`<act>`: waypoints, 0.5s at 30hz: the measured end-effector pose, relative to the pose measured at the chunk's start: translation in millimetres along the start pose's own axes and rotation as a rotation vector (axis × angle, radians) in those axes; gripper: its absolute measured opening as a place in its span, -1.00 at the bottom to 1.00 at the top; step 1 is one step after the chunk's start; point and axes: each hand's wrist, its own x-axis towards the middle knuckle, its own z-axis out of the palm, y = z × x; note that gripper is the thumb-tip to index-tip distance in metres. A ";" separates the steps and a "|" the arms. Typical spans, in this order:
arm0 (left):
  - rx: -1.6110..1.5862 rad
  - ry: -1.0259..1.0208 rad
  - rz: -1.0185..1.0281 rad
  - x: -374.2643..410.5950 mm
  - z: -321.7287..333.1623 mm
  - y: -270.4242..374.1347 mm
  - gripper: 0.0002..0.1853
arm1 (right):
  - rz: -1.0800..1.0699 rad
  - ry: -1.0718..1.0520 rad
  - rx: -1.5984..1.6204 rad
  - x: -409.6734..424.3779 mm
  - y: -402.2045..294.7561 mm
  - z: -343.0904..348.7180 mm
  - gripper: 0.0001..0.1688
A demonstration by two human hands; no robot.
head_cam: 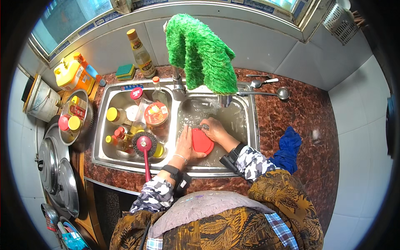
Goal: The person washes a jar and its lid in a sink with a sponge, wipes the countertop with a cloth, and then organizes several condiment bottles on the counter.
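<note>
A red lid (201, 142), seemingly plastic, is between my hands over the right sink basin (239, 125), which holds cloudy water. My left hand (186, 145) grips the lid's left side and lower edge, its thumb across the bottom. With my right hand (215, 129) I hold a metal scouring pad (205, 127) against the lid's upper edge. A fluffy green cloth (200, 53) hangs over the faucet (178, 86) behind the basin.
Several jars and bottles fill the left basin (104, 137), where a red-handled scrubber (146, 148) rests across the front. A ladle (282, 93), a spoon (256, 83) and a blue cloth (287, 147) lie on the right counter. A glass bottle (145, 61) stands behind.
</note>
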 end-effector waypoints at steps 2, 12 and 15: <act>-0.010 0.087 -0.010 -6.3 15.1 2.8 0.41 | 0.000 0.001 -0.017 -3.7 -2.1 1.9 -0.76; -0.009 0.065 -0.112 -7.0 11.5 18.1 0.40 | -0.145 -0.132 -0.116 -10.4 -20.0 -16.8 -0.53; -0.008 0.059 -0.092 -4.6 12.9 14.3 0.41 | -0.146 -0.075 -0.209 -20.7 -14.1 -20.9 -0.54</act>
